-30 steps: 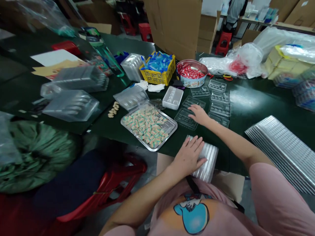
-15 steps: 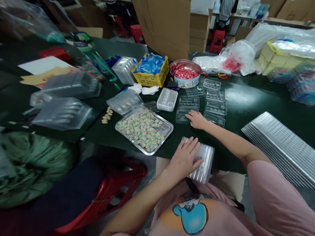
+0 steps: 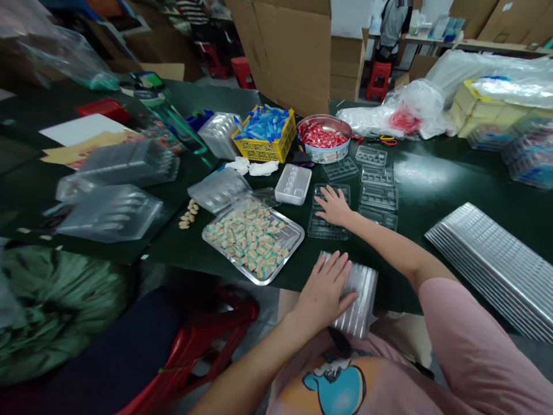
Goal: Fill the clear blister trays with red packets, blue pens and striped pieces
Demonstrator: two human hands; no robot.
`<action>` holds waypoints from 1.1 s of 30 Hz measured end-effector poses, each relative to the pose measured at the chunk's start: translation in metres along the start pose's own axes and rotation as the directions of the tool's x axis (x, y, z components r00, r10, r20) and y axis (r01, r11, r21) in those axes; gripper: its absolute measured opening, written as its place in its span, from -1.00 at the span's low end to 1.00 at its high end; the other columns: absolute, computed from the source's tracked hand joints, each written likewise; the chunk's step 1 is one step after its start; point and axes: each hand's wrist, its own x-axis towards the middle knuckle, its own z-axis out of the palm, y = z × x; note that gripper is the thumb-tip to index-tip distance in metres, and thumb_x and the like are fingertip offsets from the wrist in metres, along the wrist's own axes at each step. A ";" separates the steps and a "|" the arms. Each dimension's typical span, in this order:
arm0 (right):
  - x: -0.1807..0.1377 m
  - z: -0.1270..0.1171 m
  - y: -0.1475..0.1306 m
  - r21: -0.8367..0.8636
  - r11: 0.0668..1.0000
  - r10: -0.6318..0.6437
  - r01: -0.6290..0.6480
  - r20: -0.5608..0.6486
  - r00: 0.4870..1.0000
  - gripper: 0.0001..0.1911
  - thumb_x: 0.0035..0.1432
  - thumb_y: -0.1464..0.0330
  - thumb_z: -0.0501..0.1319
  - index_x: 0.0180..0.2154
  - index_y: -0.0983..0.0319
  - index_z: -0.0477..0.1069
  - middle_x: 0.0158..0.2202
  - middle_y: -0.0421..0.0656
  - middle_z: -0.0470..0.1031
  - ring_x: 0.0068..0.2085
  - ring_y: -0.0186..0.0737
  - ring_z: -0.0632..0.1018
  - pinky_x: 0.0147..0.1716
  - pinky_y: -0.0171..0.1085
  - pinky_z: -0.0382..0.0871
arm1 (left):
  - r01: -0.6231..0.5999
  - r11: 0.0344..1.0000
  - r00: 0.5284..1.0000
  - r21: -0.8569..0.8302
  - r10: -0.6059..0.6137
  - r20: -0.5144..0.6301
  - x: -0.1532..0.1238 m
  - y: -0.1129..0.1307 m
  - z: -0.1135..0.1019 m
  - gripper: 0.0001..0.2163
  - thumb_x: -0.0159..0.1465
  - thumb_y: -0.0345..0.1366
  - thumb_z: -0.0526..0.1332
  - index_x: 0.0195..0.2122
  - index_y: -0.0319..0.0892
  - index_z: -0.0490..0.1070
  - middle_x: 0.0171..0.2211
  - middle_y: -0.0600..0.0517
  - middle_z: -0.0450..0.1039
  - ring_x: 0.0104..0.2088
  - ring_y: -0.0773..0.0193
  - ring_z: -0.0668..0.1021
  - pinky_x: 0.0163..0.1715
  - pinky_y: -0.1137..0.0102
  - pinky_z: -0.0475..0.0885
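Clear plastic blister trays [image 3: 329, 231] lie on the dark green table [image 3: 415, 216] beneath my right hand [image 3: 334, 207], its fingers spread; whether they touch, I cannot tell. My left hand [image 3: 326, 287] rests flat, fingers extended, on a ribbed plastic stack [image 3: 363, 293] at the table's near edge, beside the metal tray [image 3: 294, 235].

On the table [image 3: 412, 204], a tray [image 3: 292, 235] of small pieces [image 3: 246, 233] lies left of the blister trays [image 3: 379, 197], with a basket [image 3: 259, 151] and a tin [image 3: 328, 154] behind them, a bottle [image 3: 175, 120] farther left and a tray stack [image 3: 492, 265] at far right.
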 end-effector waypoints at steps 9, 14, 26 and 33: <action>-0.006 0.025 0.038 0.032 0.995 0.099 -0.100 0.012 0.995 -0.35 0.32 0.05 -0.01 0.34 0.17 0.08 0.40 0.09 -0.02 0.38 0.24 0.01 0.24 0.33 -0.08 | 0.004 1.000 1.000 -0.006 -0.004 -0.006 0.000 0.001 -0.003 -0.45 0.32 -0.03 0.12 0.23 -0.29 0.25 0.28 -0.21 0.23 0.31 -0.03 0.26 0.26 -0.01 0.18; 0.001 0.023 0.059 0.056 0.992 0.113 -0.113 0.008 0.994 -0.40 0.34 0.09 -0.01 0.32 0.15 0.12 0.40 0.06 -0.01 0.38 0.22 0.02 0.25 0.31 -0.10 | 0.010 1.000 1.000 -0.014 -0.010 -0.010 0.000 0.001 -0.003 -0.46 0.31 -0.04 0.13 0.21 -0.27 0.27 0.26 -0.23 0.26 0.30 -0.02 0.27 0.26 -0.01 0.19; -0.127 -0.050 0.036 0.759 0.642 0.066 -0.105 0.082 0.994 -0.64 0.26 0.21 0.12 -0.06 0.29 0.50 -0.19 -0.07 0.57 -0.19 -0.22 0.54 -0.13 -0.24 0.39 | -0.035 0.999 0.999 0.002 0.035 -0.032 0.029 0.007 0.001 -0.50 0.28 -0.07 0.18 0.14 -0.31 0.34 0.18 -0.34 0.28 0.28 -0.22 0.24 0.22 -0.10 0.22; -0.205 -0.063 0.026 0.896 0.165 0.041 -0.412 0.411 0.911 -0.72 -0.02 0.21 0.34 -0.32 0.29 0.51 -0.50 -0.27 0.43 -0.46 -0.42 0.35 -0.44 -0.39 0.21 | -0.176 0.984 0.984 -0.031 0.176 0.011 0.045 0.012 0.004 -0.48 0.28 -0.06 0.16 0.17 -0.28 0.30 0.13 -0.30 0.29 0.20 -0.16 0.30 0.21 -0.11 0.23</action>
